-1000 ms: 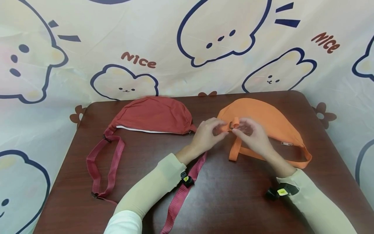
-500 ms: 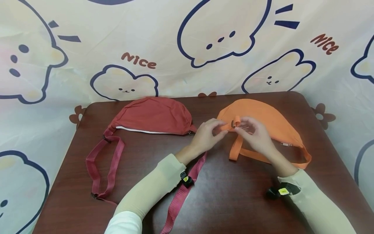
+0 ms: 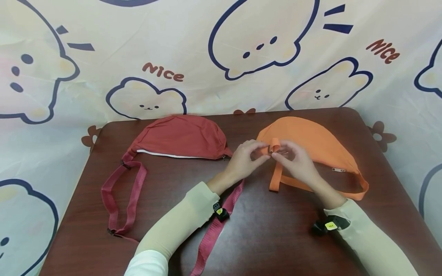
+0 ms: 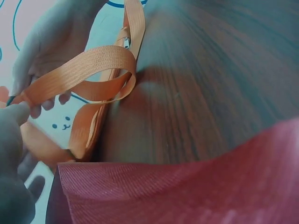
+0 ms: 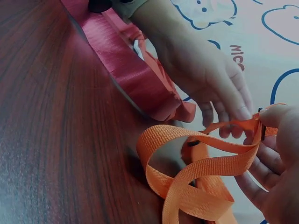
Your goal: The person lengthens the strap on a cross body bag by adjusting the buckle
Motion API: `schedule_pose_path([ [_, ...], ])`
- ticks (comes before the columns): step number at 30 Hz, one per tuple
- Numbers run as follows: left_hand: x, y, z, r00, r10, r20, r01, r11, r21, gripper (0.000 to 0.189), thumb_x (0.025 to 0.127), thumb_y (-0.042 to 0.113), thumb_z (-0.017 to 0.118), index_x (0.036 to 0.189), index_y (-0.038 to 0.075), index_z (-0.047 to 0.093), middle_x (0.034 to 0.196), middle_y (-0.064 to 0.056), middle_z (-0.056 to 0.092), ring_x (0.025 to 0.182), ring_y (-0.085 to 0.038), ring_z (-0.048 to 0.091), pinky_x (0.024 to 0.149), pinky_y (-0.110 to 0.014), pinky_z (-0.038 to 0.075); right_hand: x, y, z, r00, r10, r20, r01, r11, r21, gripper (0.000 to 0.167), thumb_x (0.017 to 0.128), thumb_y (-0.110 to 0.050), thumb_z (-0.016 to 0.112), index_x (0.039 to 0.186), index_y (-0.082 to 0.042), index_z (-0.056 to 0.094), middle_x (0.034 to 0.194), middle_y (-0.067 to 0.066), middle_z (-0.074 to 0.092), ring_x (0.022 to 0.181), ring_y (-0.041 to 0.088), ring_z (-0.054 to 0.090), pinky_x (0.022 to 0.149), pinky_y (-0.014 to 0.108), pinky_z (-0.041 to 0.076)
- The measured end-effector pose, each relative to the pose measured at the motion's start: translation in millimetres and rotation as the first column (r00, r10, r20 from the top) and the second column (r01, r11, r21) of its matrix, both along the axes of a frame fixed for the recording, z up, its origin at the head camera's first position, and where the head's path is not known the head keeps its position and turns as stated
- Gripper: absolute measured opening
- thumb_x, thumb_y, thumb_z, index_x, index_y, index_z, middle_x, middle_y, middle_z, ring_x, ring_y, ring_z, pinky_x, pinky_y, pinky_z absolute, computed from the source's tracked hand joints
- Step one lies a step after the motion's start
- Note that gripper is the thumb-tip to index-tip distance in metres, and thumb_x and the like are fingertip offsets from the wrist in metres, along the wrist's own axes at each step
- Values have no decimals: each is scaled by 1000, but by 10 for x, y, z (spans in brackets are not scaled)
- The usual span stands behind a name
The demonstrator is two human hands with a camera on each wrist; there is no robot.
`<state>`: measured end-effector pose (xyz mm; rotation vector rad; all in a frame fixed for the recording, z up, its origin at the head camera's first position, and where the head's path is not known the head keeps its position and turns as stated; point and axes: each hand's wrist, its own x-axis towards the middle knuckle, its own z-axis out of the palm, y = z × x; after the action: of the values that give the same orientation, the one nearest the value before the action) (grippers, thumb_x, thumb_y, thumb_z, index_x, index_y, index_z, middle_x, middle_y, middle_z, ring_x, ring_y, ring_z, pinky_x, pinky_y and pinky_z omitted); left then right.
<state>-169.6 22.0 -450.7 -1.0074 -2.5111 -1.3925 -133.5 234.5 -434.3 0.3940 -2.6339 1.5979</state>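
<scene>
Both hands meet at the strap of an orange waist bag point(image 3: 304, 134), which lies at the table's back right. My left hand point(image 3: 243, 159) pinches the orange strap point(image 5: 170, 133) between thumb and fingers on one side of a small dark slider buckle point(image 5: 262, 126). On the other side, my right hand point(image 3: 298, 161) pinches the strap right at the buckle, where a short loop of webbing sticks up. More of the strap hangs in loose loops below the hands in the right wrist view. Part of the buckle is hidden by fingertips.
A red waist bag point(image 3: 183, 136) with a white zipper edge lies at the back left. Its dark red strap point(image 3: 136, 191) forms a loop at left, and another length point(image 3: 215, 234) passes under the left forearm. A patterned curtain point(image 3: 207, 92) stands behind the brown table point(image 3: 276, 237).
My right hand shifts slightly right, then back left toward the left hand, carrying the short strap loop and buckle with it. The left hand stays almost still.
</scene>
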Motion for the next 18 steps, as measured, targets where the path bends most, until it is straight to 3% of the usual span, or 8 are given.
schedule_pose_path([
  [4, 2, -24, -14, 999, 53, -7, -53, 986, -161, 53, 86, 31, 84, 129, 9, 63, 113, -3, 67, 103, -18, 58, 92, -38, 45, -1, 0, 2, 1000, -12, 11, 12, 1000, 1, 30, 97, -14, 71, 124, -2, 64, 108, 12, 69, 95, 11, 64, 79, 19, 52],
  [7, 5, -37, -21, 995, 96, -27, -99, 966, -238, 51, 84, 33, 86, 122, 11, 60, 106, -2, 64, 100, -18, 56, 90, -39, 44, -4, -1, 2, 1000, -11, 1, 11, 1000, -6, 30, 97, -11, 71, 124, -1, 64, 107, 13, 70, 94, 10, 64, 80, 18, 52],
  [12, 9, -39, -32, 989, 129, -77, -144, 960, -239, 36, 87, 27, 83, 110, 11, 60, 98, 0, 63, 93, -16, 56, 83, -37, 45, -3, 3, 2, 1000, -12, -2, 12, 1000, -20, 31, 96, -9, 71, 125, -1, 63, 109, 14, 69, 94, 8, 63, 80, 20, 52],
  [18, 15, -41, -38, 989, 109, -103, -126, 975, -183, 28, 89, 23, 80, 112, 11, 69, 100, 0, 66, 94, -18, 60, 85, -40, 47, -8, 34, -8, 1000, -25, -19, 24, 999, -25, 31, 96, -7, 71, 125, 1, 63, 109, 15, 69, 94, 3, 63, 79, 19, 53],
])
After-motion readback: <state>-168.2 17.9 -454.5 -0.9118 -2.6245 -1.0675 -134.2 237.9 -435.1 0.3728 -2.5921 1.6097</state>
